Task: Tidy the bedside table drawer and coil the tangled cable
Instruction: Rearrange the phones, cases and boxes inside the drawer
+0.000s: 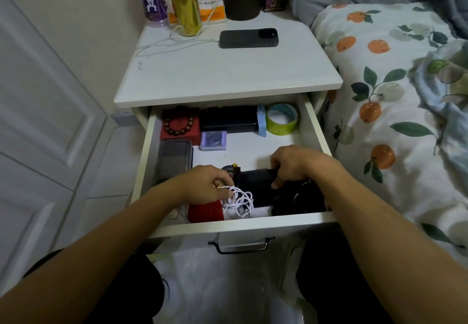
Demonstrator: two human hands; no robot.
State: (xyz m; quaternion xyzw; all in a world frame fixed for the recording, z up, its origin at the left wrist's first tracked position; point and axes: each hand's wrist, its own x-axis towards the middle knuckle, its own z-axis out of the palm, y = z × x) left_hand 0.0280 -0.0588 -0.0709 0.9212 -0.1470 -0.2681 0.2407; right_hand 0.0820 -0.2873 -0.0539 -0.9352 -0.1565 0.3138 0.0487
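Observation:
The white drawer (316,126) of the bedside table stands pulled out. At its front lies a tangled white cable (240,200), and my left hand (202,184) pinches a bunch of its loops beside a small red box (205,212). My right hand (296,165) grips the edge of a flat black object (255,184) in the front middle, thumb on top. Dark round items (298,202) fill the front right corner, partly hidden by my right forearm.
The back of the drawer holds a red box with a bead bracelet (178,124), a black case (228,119), green tape (281,119), a small purple box (214,140) and a clear case (174,159). On top: a phone (249,37), can (186,7). Bed on the right.

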